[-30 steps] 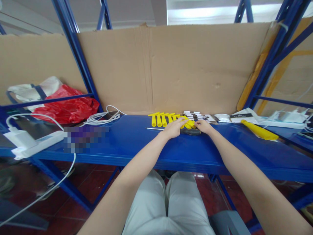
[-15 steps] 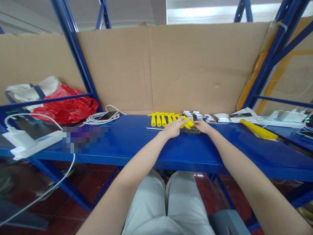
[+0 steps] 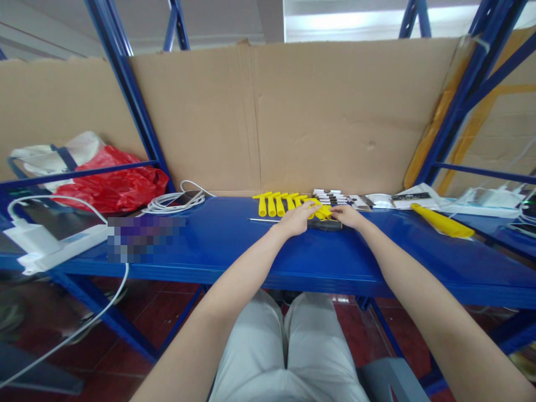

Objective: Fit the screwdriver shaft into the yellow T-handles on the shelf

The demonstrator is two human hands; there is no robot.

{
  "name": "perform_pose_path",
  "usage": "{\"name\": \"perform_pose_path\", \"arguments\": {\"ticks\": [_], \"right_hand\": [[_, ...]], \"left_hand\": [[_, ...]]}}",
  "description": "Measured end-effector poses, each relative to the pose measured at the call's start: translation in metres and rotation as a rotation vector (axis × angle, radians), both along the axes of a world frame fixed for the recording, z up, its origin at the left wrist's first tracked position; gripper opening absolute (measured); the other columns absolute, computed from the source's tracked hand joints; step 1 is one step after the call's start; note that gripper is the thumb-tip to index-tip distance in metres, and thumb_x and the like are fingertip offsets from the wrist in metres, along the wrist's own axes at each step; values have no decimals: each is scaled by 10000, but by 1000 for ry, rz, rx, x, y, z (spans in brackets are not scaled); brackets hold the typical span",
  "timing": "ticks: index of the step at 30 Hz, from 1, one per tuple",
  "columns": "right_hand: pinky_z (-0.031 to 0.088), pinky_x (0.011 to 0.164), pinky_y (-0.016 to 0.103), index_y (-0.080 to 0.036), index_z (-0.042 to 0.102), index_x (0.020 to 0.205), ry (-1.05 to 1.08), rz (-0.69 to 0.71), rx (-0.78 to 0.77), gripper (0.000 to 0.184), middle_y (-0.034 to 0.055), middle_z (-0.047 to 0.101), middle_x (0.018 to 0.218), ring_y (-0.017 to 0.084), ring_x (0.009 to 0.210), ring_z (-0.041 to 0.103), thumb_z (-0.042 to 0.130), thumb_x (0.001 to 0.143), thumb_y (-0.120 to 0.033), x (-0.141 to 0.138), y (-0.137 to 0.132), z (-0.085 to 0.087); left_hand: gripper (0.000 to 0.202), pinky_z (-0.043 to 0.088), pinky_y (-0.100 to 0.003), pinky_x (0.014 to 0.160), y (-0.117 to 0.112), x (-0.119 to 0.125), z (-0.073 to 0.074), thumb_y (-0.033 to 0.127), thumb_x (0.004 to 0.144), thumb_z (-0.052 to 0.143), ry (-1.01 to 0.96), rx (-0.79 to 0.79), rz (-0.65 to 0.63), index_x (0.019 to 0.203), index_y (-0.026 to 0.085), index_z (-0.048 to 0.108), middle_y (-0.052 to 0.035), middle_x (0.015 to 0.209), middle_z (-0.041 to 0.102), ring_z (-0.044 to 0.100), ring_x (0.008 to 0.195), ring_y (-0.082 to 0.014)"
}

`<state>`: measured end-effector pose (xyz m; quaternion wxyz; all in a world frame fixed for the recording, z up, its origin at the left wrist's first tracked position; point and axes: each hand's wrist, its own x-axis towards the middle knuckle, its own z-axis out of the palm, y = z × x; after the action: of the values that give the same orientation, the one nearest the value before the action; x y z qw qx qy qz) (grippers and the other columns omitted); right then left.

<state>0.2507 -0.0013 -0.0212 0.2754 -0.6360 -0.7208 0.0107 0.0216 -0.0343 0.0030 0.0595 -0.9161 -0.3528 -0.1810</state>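
Observation:
Several yellow plastic pieces point(image 3: 271, 206), each with a round tube-like handle and a flat wing at the top, lie in a row against the cardboard. At the right end of the row, one yellow piece point(image 3: 322, 210) lies slanted between my hands. My left hand point(image 3: 296, 219) reaches over it from the left, its fingers curved against it and partly hidden. The bent fingers of my right hand point(image 3: 347, 215) pinch at its right end. Just in front lies a screwdriver with a black handle point(image 3: 329, 225), its metal shaft pointing left, partly behind my left hand.
Small white-and-black packets point(image 3: 330, 197) sit behind the yellow pieces. Farther right are a yellow cone-shaped item point(image 3: 444, 221) and a white power strip point(image 3: 481, 210). To the left lie a coiled white cable point(image 3: 173, 202), a red bag point(image 3: 119, 181) and another power strip point(image 3: 71, 245).
My right fingertips have drawn in slightly at the end of the slanted yellow piece. My left hand stays where it was.

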Motion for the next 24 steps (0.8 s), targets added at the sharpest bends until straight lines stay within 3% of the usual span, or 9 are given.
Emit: {"name": "perform_pose_path", "arguments": {"ticks": [3, 6, 11, 16, 20, 24], "right_hand": [[513, 955, 323, -158, 768, 1048, 71, -43, -67, 296, 84, 734, 1120, 218, 1047, 685, 549, 852, -129, -4, -4, 5], [505, 963, 353, -143, 766, 1033, 140, -9, -17, 282, 99, 741, 1080, 235, 1041, 680, 531, 878, -163, -10, -10, 13], [553, 678, 275, -143, 707, 1125, 538, 108, -53, 318, 85, 743, 919, 166, 693, 686, 513, 936, -308, -28, -26, 23], [480, 536, 205, -147, 666, 1150, 842, 225, -149, 317, 22, 697, 691, 98, 505, 570, 632, 836, -184, -42, -34, 26], [385, 441, 170, -141, 667, 990, 994, 179, 23, 215, -16, 630, 572, 70, 428, 488, 685, 782, -191, -36, -31, 30], [325, 388, 166, -174, 607, 861, 1144, 82, 245, 128, -56, 557, 505, 62, 376, 437, 685, 786, -242, -24, -29, 36]], "left_hand": [[633, 434, -325, 1088, -2, 0, 1, 9, 880, 385, 0, -9, -2, 1481, 204, 422, -98, 1563, 388, 481, 1354, -211], [623, 426, -336, 1097, 2, 0, -1, 19, 888, 381, -27, -3, -7, 1481, 206, 415, -105, 1558, 395, 483, 1353, -210], [631, 420, -376, 1103, 14, 1, -8, 31, 875, 393, -107, 16, -15, 1489, 174, 381, -138, 1541, 414, 485, 1351, -220], [603, 440, -363, 1081, 10, 2, -4, 79, 906, 410, -103, -1, 13, 1500, 161, 355, -136, 1527, 440, 479, 1357, -221], [595, 459, -377, 1062, -2, 2, 4, 170, 941, 450, -60, -13, 128, 1522, 224, 334, -100, 1520, 463, 518, 1326, -241], [619, 464, -370, 1059, -6, 1, 6, 223, 944, 484, -56, -5, 141, 1537, 268, 310, -70, 1502, 493, 537, 1307, -246]]}}
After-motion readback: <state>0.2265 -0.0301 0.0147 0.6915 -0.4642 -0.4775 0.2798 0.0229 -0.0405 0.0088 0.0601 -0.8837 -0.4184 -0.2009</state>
